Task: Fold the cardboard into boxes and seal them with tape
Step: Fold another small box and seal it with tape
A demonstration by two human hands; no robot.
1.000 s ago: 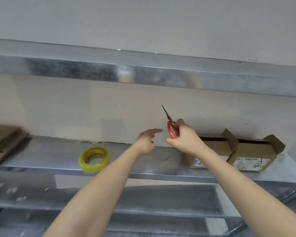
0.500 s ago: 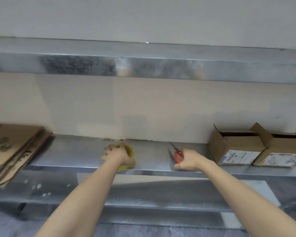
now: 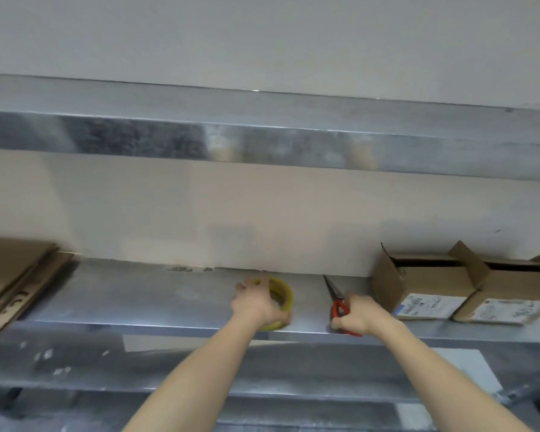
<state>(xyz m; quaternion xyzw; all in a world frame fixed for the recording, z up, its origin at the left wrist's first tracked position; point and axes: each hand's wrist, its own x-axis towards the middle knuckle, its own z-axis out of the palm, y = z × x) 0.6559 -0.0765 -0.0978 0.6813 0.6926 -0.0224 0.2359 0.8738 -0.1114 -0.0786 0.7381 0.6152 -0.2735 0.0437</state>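
A yellow roll of tape [image 3: 282, 296] lies on the metal shelf [image 3: 138, 294], and my left hand [image 3: 258, 304] grips it from the near side, fingers curled over its rim. My right hand [image 3: 357, 316] holds red-handled scissors [image 3: 335, 299] low against the shelf, their blades pointing away toward the wall. Two folded cardboard boxes [image 3: 424, 288] with white labels and upright top flaps stand side by side at the right end of the shelf. Flat cardboard sheets [image 3: 10, 282] are stacked at the left end.
A second metal shelf [image 3: 262, 132] runs overhead across the whole view. A pale wall backs the shelf. Below the shelf's front edge is a lower metal ledge [image 3: 169, 366]. Bare shelf surface stretches between the flat cardboard and the tape.
My right hand brought the scissors down from mid-air to the shelf. My left hand reached over and took hold of the tape roll.
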